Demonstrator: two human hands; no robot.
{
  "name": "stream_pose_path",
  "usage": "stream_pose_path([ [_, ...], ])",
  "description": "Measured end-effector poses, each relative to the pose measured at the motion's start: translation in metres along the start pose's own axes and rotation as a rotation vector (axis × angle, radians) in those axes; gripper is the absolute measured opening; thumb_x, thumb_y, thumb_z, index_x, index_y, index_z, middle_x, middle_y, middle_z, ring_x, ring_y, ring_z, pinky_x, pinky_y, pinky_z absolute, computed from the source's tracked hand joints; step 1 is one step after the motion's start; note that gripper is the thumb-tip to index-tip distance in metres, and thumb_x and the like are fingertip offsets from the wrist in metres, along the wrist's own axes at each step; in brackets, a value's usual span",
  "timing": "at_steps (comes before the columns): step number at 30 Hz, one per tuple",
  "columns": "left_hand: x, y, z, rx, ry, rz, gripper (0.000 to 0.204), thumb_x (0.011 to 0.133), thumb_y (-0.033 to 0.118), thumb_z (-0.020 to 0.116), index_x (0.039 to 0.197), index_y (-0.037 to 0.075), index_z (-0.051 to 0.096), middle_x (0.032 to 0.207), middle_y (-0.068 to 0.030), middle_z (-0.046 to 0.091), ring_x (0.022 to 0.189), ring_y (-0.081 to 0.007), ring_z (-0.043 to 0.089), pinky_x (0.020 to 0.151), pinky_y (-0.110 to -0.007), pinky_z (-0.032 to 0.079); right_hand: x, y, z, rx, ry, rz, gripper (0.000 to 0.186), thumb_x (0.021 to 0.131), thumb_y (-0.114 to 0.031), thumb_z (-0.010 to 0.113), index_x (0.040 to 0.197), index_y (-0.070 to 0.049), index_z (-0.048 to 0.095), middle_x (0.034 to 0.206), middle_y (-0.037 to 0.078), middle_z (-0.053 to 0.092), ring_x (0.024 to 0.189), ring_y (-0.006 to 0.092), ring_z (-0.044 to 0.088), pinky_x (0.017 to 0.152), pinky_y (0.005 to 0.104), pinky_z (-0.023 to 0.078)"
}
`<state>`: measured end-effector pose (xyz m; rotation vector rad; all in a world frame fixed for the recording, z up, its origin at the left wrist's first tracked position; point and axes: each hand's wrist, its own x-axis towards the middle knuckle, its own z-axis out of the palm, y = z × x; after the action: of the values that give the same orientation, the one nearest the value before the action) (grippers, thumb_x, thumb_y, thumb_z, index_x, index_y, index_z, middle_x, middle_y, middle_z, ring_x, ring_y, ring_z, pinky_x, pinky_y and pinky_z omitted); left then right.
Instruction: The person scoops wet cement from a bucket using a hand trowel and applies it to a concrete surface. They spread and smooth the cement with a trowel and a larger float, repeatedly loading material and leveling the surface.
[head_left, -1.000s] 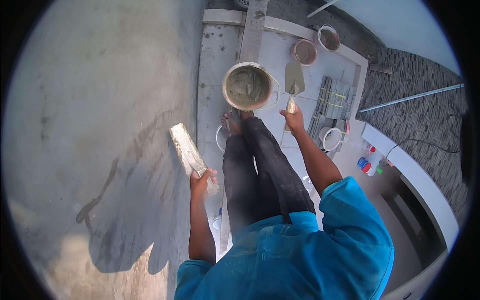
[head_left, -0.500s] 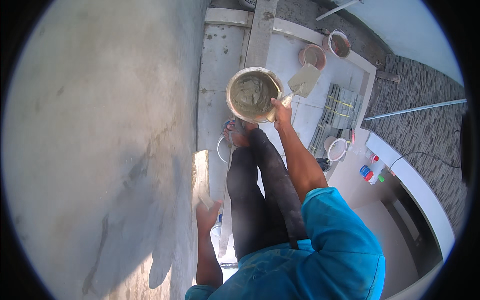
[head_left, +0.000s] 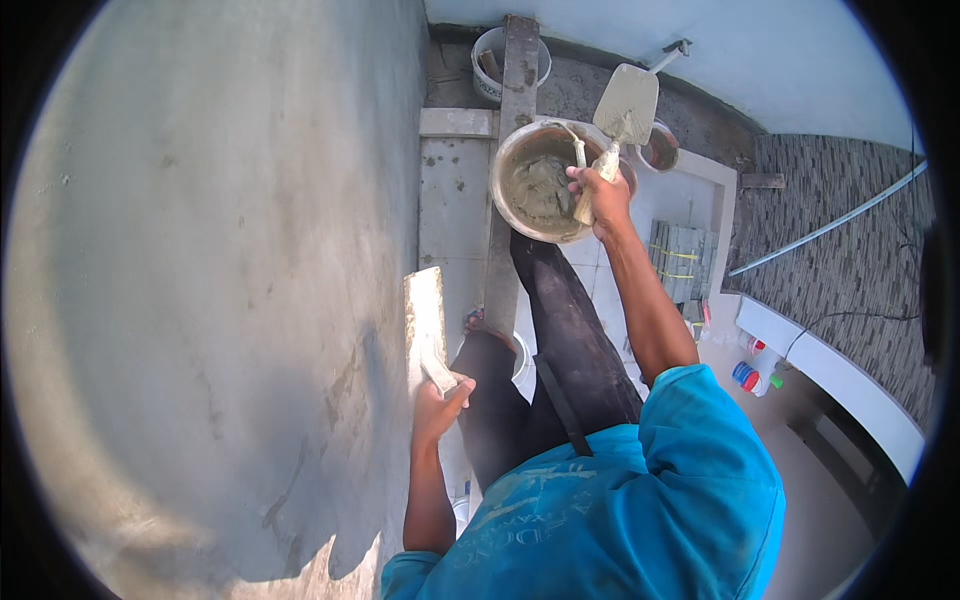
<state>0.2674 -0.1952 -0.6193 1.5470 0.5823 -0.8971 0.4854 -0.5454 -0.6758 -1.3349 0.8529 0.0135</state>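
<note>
My left hand (head_left: 438, 408) is closed around the handle of a plastering float (head_left: 426, 310), a pale rectangular plate smeared with mortar. The float is upright, close beside the grey plastered wall (head_left: 230, 250); I cannot tell whether it touches. My right hand (head_left: 605, 200) grips a trowel (head_left: 627, 105) by its mortar-crusted handle, the broad blade pointing away from me. Under that hand is a round bucket (head_left: 502, 195) containing wet grey mortar (head_left: 540, 188). Its bail handle rises beside my fingers; whether they also hold it is unclear.
A narrow plank (head_left: 520, 75) runs ahead below me, crossing a white bucket (head_left: 483, 78) at the far end. Another mortar-stained bucket (head_left: 661, 150) stands beyond the trowel. Stacked strip tiles (head_left: 680, 265) lie right, near a white ledge (head_left: 830, 380) and a long pipe (head_left: 840, 218).
The mortar bucket and my right hand with the trowel have shifted right and farther out. My left hand has raised the float. One leg has come forward, and the view has tilted toward the far wall.
</note>
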Motion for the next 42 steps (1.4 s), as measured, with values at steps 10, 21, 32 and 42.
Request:
stream_pose_path([
  [10,-0.024,0.068,0.054,0.034,0.117,0.026,0.026,0.083,0.022,0.082,0.08,0.005,0.062,0.072,0.0004,0.059,0.069,-0.0112,0.057,0.066,-0.029,0.046,0.057,0.005,0.016,0.018,0.004,0.061,0.026,0.081,-0.006,0.073,0.102,-0.002,0.058,0.085,0.005,0.062,0.071,0.0158,0.061,0.064,0.0324,0.049],
  [21,-0.022,0.12,0.069,0.072,0.174,0.05,0.024,0.083,0.019,0.083,0.08,0.005,0.063,0.068,0.003,0.056,0.061,-0.0076,0.051,0.059,-0.025,0.042,0.133,0.002,0.048,0.037,0.069,0.082,0.038,0.077,-0.004,0.072,0.112,0.003,0.06,0.088,0.008,0.063,0.079,0.0195,0.064,0.07,0.0347,0.053],
  [32,-0.005,0.14,0.087,0.131,0.149,0.002,0.03,0.085,0.022,0.082,0.078,0.007,0.058,0.069,0.0023,0.053,0.063,-0.0085,0.051,0.062,-0.027,0.044,0.17,-0.037,-0.013,-0.84,0.383,-0.091,0.05,0.076,-0.016,0.075,0.119,0.004,0.059,0.113,0.025,0.068,0.105,0.0393,0.068,0.089,0.0462,0.052],
  [42,0.084,0.115,0.123,-0.208,0.427,-0.08,0.019,0.087,0.006,0.076,0.089,0.002,0.057,0.091,-0.0063,0.066,0.079,-0.0146,0.063,0.08,-0.032,0.054,0.054,-0.076,-0.087,-1.048,-0.388,-0.027,0.051,0.091,-0.041,0.071,0.119,0.0,0.056,0.089,0.013,0.064,0.074,0.0295,0.064,0.067,0.0434,0.053],
])
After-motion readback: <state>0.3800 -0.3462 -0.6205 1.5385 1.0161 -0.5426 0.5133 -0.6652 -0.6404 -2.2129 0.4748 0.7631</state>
